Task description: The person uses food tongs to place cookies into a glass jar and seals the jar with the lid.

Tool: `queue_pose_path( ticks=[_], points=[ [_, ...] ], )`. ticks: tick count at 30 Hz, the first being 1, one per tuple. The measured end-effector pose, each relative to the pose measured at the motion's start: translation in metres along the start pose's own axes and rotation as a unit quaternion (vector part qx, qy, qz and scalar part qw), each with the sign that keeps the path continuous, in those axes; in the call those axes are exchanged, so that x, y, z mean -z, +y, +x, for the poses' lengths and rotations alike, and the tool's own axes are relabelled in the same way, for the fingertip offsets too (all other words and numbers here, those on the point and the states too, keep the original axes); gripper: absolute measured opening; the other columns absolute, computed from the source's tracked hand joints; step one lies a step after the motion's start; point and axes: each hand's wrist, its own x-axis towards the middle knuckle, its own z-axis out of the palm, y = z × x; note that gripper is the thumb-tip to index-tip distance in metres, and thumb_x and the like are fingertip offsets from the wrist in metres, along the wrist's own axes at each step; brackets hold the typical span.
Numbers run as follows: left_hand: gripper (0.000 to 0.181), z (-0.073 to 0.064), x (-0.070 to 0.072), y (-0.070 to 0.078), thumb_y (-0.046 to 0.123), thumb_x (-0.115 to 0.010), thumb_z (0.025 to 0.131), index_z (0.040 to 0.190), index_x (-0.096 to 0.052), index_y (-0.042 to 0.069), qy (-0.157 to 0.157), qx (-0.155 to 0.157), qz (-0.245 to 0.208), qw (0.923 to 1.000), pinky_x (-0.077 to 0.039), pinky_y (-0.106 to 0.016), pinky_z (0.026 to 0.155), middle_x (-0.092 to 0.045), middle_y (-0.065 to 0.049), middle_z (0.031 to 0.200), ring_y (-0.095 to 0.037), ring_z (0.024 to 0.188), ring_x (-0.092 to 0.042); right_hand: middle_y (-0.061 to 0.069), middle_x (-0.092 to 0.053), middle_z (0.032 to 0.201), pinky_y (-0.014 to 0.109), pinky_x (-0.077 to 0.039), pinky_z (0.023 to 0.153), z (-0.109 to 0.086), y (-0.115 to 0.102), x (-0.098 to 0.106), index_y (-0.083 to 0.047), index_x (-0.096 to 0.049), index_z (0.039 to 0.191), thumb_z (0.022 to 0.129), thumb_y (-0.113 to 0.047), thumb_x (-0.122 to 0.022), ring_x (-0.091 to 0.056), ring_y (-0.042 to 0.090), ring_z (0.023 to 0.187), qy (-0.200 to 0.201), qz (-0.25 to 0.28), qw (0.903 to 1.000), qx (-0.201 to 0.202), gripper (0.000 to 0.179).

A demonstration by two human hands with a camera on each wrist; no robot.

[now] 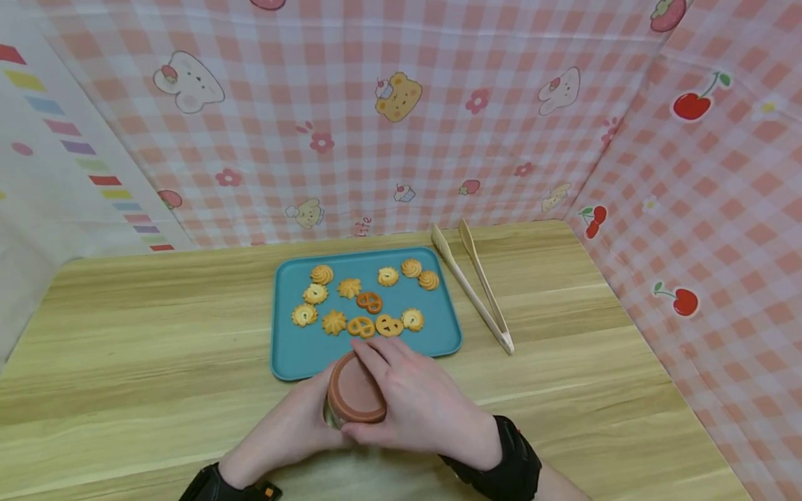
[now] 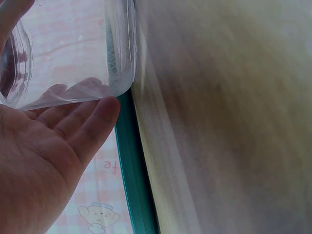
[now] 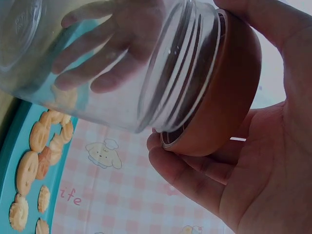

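A clear, see-through jar (image 3: 117,109) with a brown lid (image 1: 356,390) is between both hands, in front of the tray. My left hand (image 1: 307,416) holds the jar's body from the side; the left wrist view shows its fingers along the wall of the jar (image 2: 68,48). Over the lid, my right hand (image 1: 421,398) grips the rim, thumb on one side and fingers on the other. Threads of the jar's neck show beside the lid's edge in the right wrist view. No contents show through the clear wall, only the left fingers behind it.
Just beyond the hands lies a blue-green tray (image 1: 291,362) bearing several cookies, among them a pretzel-shaped cookie (image 1: 370,302) and a swirled cookie (image 1: 322,274). Wooden tongs (image 1: 476,292) lie spread to its right on the wood-grain table (image 1: 156,348). Checked cloth (image 1: 351,174) hangs behind.
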Motion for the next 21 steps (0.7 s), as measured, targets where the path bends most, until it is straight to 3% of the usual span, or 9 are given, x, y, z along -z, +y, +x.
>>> queue_pose_path(
  ticks=[6, 15, 21],
  points=[
    [0.09, 0.002, -0.001, -0.001, 0.033, -0.091, 0.076, 0.153, -0.047, 0.02, -0.001, 0.009, -0.004, 1.0, -0.056, -0.041, 0.109, -0.068, 0.004, 0.14, -0.016, 0.127, -0.066, 0.007, -0.062, 0.144, 0.034, -0.058, 0.106, -0.001, 0.003, 0.004, -0.007, -0.051, 0.153, 0.079, -0.064, -0.082, -0.061, 0.02, 0.132, 0.01, 0.009, 0.9999, -0.007, 0.099],
    [0.097, 0.0, -0.001, -0.001, 0.041, -0.095, 0.073, 0.155, -0.044, 0.031, 0.009, 0.002, -0.011, 0.9999, -0.056, -0.04, 0.109, -0.067, 0.009, 0.141, -0.013, 0.128, -0.066, 0.006, -0.062, 0.142, 0.035, -0.061, 0.1, -0.003, 0.01, 0.013, -0.009, -0.052, 0.152, 0.077, -0.053, -0.087, -0.062, 0.021, 0.13, 0.028, 0.03, 0.9991, -0.012, 0.094],
    [0.096, 0.0, -0.002, 0.001, 0.04, -0.097, 0.07, 0.151, -0.048, 0.026, 0.007, 0.012, -0.007, 0.9999, -0.055, -0.042, 0.11, -0.067, 0.008, 0.14, -0.015, 0.128, -0.066, 0.01, -0.06, 0.147, 0.04, -0.061, 0.102, -0.011, 0.025, 0.02, -0.008, -0.049, 0.153, 0.075, -0.045, -0.089, -0.06, 0.026, 0.134, 0.036, 0.05, 0.997, -0.046, 0.095]
  ],
)
